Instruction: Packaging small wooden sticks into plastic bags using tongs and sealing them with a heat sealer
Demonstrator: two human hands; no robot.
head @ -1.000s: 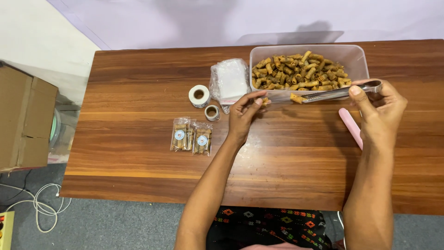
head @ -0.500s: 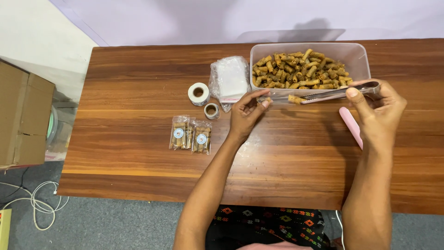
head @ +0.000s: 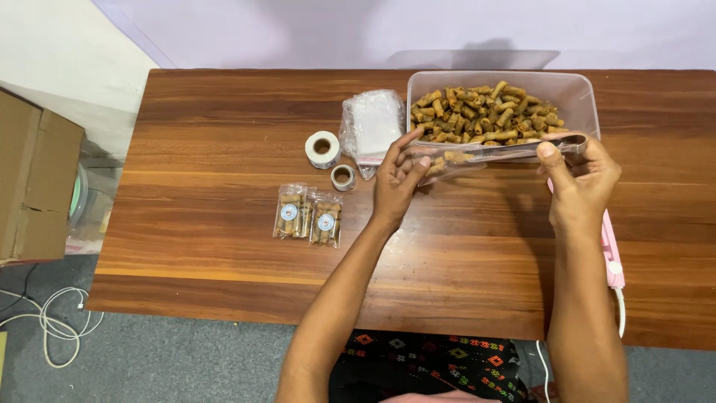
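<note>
My left hand (head: 399,179) holds a small clear plastic bag (head: 447,162) open just in front of a clear plastic tub (head: 578,93) full of brown rolled snacks (head: 488,113). In my right hand (head: 582,175) are metal tongs (head: 514,149), gripped at their right end. Their tips point left into the bag's mouth with a snack piece between them. Both hands hover over the wooden table (head: 224,112) near the tub's front wall.
Two sealed snack packets (head: 307,216) lie left of my left arm. A white tape roll (head: 322,148), a smaller roll (head: 343,177) and a stack of clear bags (head: 371,125) sit beside the tub. A pink sealer tool (head: 611,250) lies under my right forearm. A cardboard box (head: 33,179) stands left of the table.
The tongs have carried a snack piece leftward from the tub's edge into the bag. My left hand has shifted slightly and spread the bag wider.
</note>
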